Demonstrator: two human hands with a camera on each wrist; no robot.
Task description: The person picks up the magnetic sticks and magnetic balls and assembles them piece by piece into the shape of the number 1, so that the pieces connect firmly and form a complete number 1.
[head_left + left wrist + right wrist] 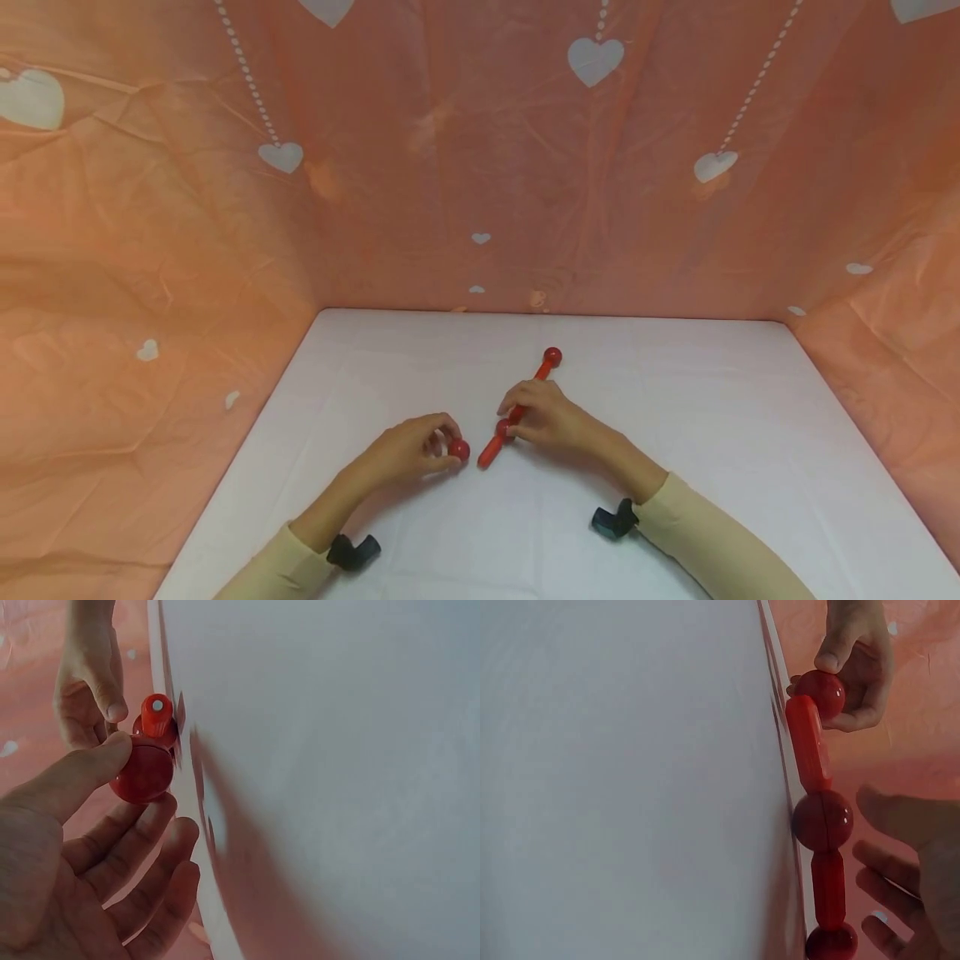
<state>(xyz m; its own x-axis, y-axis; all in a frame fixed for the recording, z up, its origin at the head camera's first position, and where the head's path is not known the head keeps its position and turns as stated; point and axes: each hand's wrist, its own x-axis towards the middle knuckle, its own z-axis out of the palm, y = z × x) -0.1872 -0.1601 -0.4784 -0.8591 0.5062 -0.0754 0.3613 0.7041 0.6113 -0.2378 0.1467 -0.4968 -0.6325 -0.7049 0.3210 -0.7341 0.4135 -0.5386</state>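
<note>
In the head view my left hand (415,447) pinches a glossy red ball (459,451) between thumb and fingertips. The left wrist view shows that ball (142,772) close up, the other fingers spread below it. To its right is a joined red piece: a rod (490,452), a middle ball (504,429), a second rod (829,889) and an end ball (552,357). My right hand (551,415) hovers over this piece. In the right wrist view its thumb and fingers (885,877) lie beside the middle ball with a small gap, not curled round it.
A white table (675,400) lies under both hands. Orange sheeting with pale hearts (596,60) rises behind and at both sides. A dark wrist camera (354,552) sits by the left cuff, another camera (615,520) by the right cuff.
</note>
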